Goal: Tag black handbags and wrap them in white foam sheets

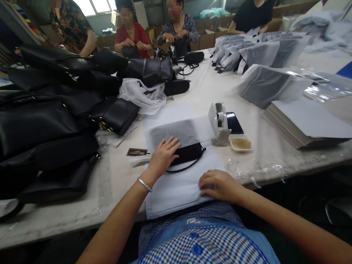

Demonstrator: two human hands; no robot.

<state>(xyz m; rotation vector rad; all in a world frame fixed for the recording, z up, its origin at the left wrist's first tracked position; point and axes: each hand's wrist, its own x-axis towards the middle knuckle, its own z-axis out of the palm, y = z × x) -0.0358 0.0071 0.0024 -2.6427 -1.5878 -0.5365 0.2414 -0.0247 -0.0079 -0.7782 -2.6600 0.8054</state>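
Note:
A black handbag [189,153] lies on a stack of white tissue paper [185,193] in front of me, its far part covered by a translucent sheet [176,132]. My left hand [164,153] rests flat on the bag and the sheet, fingers stretched out. My right hand [217,183] lies on the right edge of the paper with its fingers curled; whether it pinches the paper is hard to see. A dark hang tag [137,152] with gold lettering lies left of the bag, beside a white wrapped strip [140,160].
Black handbags [36,122] are heaped on the left. To the right stand a tape dispenser [218,123], a phone [234,123], a small dish [240,143] and a stack of white boards [310,124]. Wrapped bags [249,52] lie behind. Several people sit or stand across the table.

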